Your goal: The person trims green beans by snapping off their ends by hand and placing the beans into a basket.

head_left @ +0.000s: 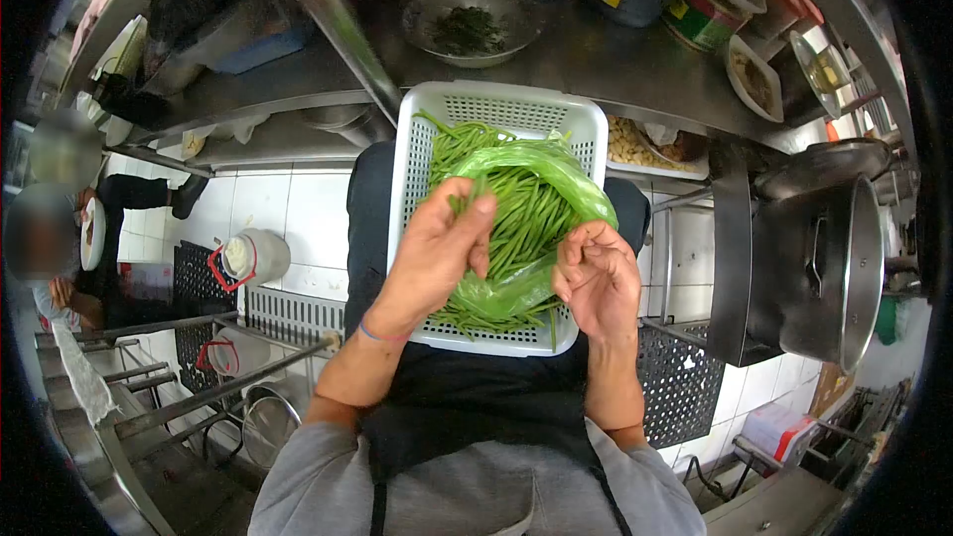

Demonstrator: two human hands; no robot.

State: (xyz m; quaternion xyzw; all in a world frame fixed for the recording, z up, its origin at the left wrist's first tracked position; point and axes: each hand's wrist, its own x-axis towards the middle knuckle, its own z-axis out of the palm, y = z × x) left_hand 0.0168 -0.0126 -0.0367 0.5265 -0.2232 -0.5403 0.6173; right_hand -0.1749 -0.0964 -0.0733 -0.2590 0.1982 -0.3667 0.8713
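Note:
A white plastic basket point(407, 134) rests on my lap, with long green beans inside it. Within the basket lies an open green plastic bag point(586, 184), full of more green beans point(531, 218). Over the bag's left side, my left hand point(442, 243) is closed, with a bit of green bean point(480, 185) showing at its fingertips. At the bag's right edge, my right hand point(601, 278) has its fingers curled in and thumb against them. Whatever it may hold is too small to make out.
Ahead, a steel shelf point(372, 40) carries a metal bowl point(475, 20) with dark green leaves. A big steel pot point(809, 268) stands to my right. On the left floor is a white bucket point(256, 256) with a red handle; a seated person point(74, 238) is farther left.

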